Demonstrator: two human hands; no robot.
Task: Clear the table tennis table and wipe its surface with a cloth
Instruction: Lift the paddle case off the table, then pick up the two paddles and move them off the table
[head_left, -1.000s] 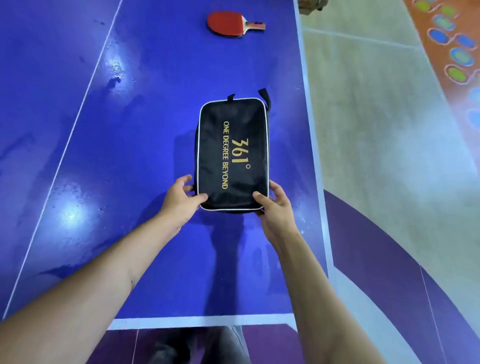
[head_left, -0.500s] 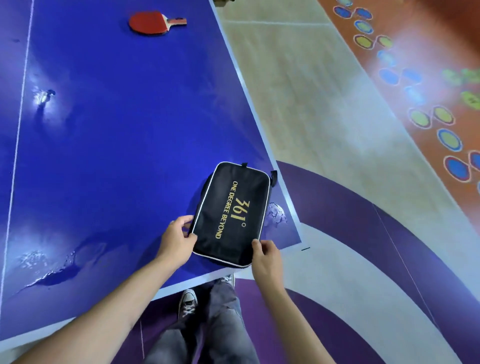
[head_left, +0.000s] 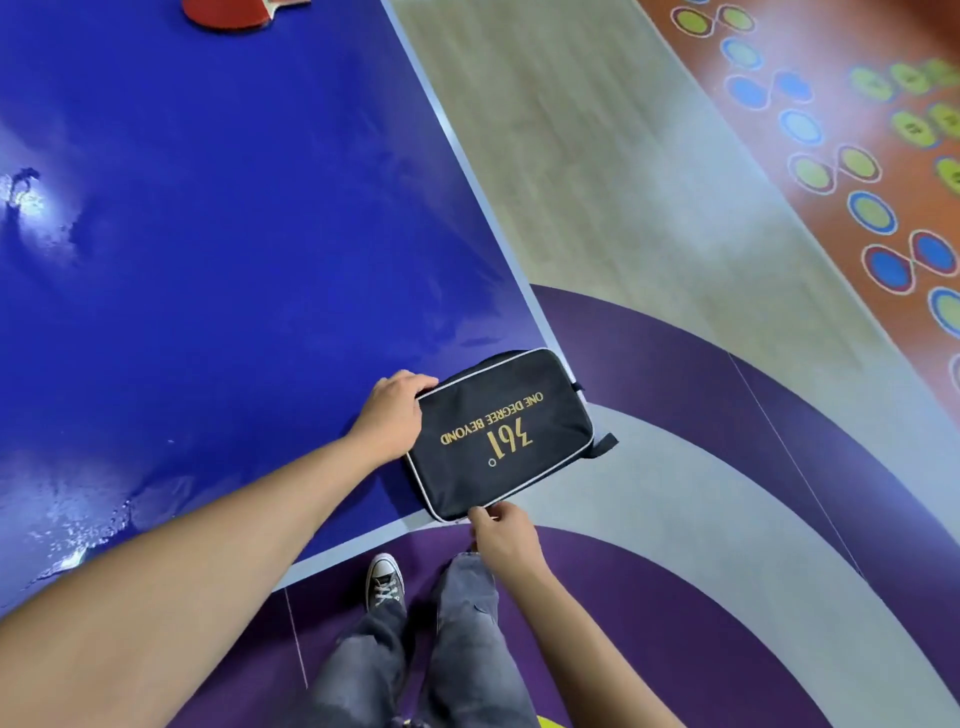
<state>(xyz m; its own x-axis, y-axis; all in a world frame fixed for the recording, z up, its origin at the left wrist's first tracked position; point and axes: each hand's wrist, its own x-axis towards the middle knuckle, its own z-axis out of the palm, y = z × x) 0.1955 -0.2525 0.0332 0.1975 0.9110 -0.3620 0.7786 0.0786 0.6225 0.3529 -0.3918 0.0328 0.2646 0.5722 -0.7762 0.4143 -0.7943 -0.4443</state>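
You're lifting the case off the table's near corner with both hands.
Wet patches (head_left: 31, 197) are shining on the table (head_left: 208, 260), and the paddle (head_left: 228, 13) is lying at the far edge, not yet cleared. Your left hand (head_left: 392, 415) is gripping the side of the case (head_left: 498, 436) and your right hand (head_left: 506, 538) is pinching its near edge. Together they're steadying it as it overhangs the corner, probably to carry it clear.

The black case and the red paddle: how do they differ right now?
The black case is dark fabric with gold lettering; the red paddle is plain red. The case overhangs the near corner of the table; the paddle lies far up the table, partly out of frame. The left hand grips the case and the right hand pinches its edge; nothing touches the paddle. Both show a broad face upward.
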